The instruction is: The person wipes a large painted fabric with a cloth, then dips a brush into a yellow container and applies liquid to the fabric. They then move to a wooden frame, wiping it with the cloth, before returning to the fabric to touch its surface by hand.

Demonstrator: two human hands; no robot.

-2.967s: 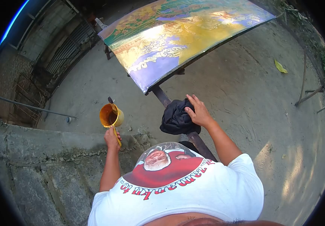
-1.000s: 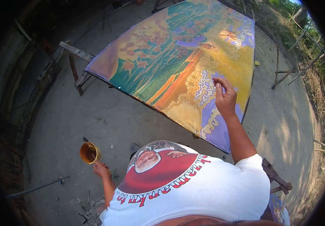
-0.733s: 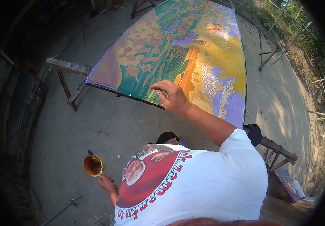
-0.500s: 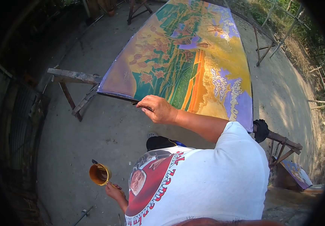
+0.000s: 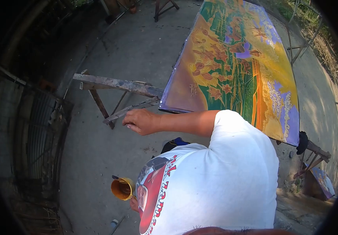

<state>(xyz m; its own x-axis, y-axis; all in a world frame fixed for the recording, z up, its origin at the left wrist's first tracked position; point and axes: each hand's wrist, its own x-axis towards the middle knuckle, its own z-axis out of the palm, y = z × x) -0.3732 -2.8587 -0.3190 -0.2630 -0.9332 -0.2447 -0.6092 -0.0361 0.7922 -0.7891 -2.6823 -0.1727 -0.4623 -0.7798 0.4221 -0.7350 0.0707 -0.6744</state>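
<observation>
My right hand (image 5: 139,122) is off the cloth, left of its near corner, in front of a wooden trestle. Its fingers are curled together; what they hold, if anything, is hidden. Lower down, my left hand (image 5: 134,204) grips a yellow cup (image 5: 122,188) with brown-orange inside and a dark tip at its rim. The painted cloth (image 5: 216,84), stretched flat, shows orange flowers, green stems, yellow ground and purple edges. My right forearm passes over the floor just below its near edge.
A wooden trestle (image 5: 118,85) supports the cloth's left side, another (image 5: 318,150) its right. A black bundle (image 5: 302,142) hangs at the right corner. A smaller painted piece (image 5: 323,181) leans at lower right. Corrugated sheeting (image 5: 39,135) stands far left.
My right hand has left the cloth's near edge and moved slightly left and down. The cloth has shifted right in view. The cup in my left hand appears farther right.
</observation>
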